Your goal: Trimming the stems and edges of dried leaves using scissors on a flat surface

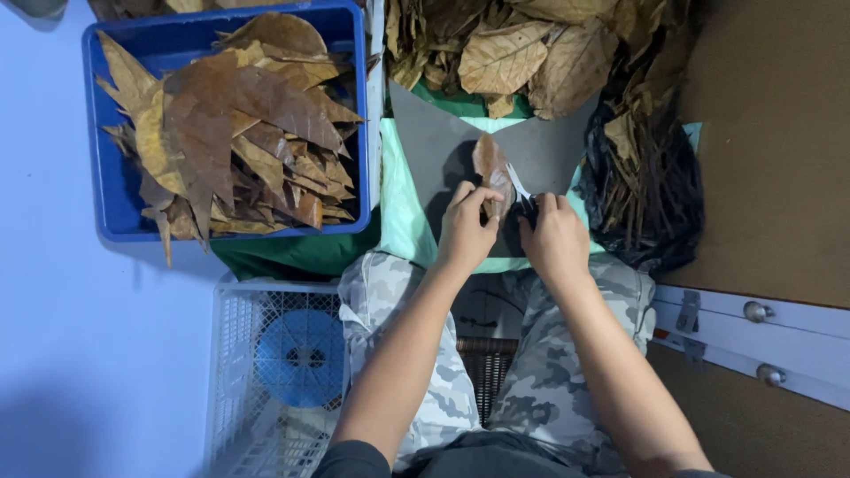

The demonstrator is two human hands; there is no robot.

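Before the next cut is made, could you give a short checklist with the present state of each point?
1. Leaf held: the left hand pinches the dried leaf at its lower end. Ok.
2. Scissors gripped: the right hand holds the scissors, blade at the leaf's right edge. Ok.
3. Fingers away from the blade: the left fingers lie close to it; the gap is not visible. Cannot tell.
4. Work surface: the leaf lies over the dark grey board. Ok.
5. Blades open or shut: too small to see. Cannot tell.
6. Blue crate: heaped with brown leaves, at the left, apart from both hands. Ok.
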